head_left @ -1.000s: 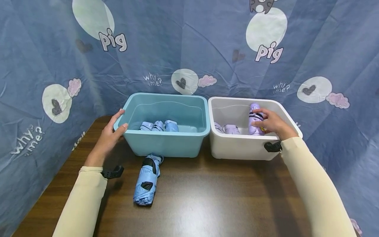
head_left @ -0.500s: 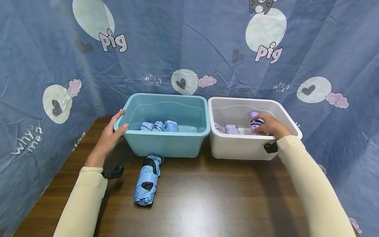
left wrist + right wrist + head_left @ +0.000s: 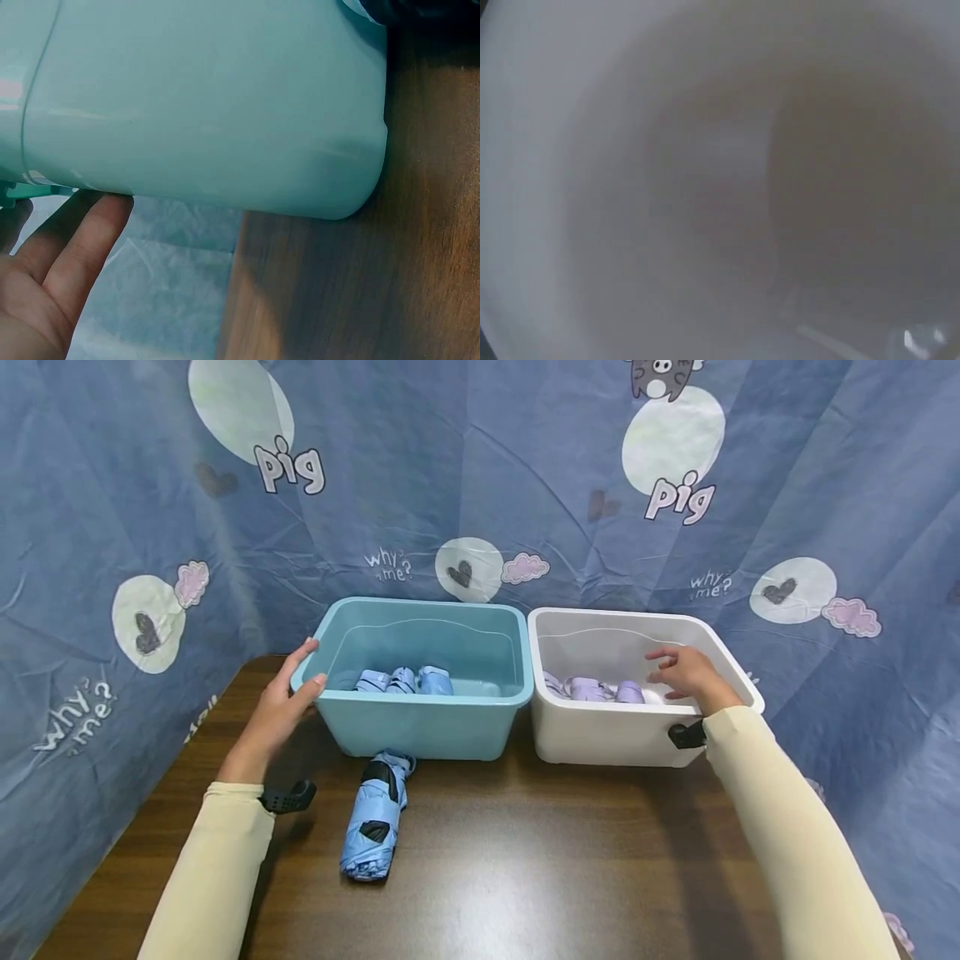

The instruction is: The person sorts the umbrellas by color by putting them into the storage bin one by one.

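My left hand [image 3: 276, 714] rests at the left corner of a teal bin [image 3: 412, 727], with thumb and fingers spread against its rim. In the left wrist view, straight fingers [image 3: 86, 247] touch the bin's side. Over the inside of a white bin [image 3: 607, 735], my right hand [image 3: 688, 675] hangs with loosely bent fingers and holds nothing. Just left of it, a purple folded umbrella [image 3: 629, 692] lies in that bin, mostly hidden by the front wall. The right wrist view shows only blurred pale plastic.
Several blue folded umbrellas [image 3: 402, 680] lie in the teal bin, and more purple ones [image 3: 588, 689] in the white bin. Another blue folded umbrella [image 3: 375, 818] lies on the brown table [image 3: 540, 852] in front. A patterned blue cloth [image 3: 480, 468] hangs behind.
My right hand has lowered the purple umbrella into the white bin and let go of it, moving slightly clear to its right. The left hand has stayed at the teal bin.
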Available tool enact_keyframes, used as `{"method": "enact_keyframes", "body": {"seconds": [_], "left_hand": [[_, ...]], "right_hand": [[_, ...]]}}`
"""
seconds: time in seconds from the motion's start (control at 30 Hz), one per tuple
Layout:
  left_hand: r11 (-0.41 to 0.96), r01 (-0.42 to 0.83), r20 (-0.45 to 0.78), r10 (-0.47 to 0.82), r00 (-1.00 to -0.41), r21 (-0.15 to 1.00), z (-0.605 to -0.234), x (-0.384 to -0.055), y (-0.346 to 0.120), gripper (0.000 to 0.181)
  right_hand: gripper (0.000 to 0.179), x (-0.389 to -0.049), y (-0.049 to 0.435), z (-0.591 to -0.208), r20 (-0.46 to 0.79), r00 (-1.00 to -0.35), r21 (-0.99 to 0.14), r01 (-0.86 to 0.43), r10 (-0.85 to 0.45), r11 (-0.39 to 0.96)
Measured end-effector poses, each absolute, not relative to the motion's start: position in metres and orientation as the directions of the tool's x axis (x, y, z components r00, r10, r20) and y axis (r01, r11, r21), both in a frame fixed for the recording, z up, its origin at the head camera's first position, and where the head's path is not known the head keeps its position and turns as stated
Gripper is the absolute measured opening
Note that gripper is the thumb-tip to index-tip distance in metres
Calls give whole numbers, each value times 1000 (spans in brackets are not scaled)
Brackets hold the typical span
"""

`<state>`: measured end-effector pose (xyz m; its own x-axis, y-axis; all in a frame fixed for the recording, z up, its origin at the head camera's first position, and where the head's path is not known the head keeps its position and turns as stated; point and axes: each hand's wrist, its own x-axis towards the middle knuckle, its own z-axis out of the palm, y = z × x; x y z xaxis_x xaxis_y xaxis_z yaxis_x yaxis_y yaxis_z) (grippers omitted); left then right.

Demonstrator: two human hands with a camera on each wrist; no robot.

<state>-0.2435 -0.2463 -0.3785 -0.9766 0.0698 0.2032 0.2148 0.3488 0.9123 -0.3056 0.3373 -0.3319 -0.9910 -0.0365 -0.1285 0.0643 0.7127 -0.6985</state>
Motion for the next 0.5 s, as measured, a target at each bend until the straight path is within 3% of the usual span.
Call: {"method": "enact_keyframes", "body": {"seconds": [0.5], "left_hand": [[375,248,223,109,-969,893,-385,-250,-252,65]], "right_hand": [[49,-295,334,-316,56,-998,-685,-66,-38,725]]}}
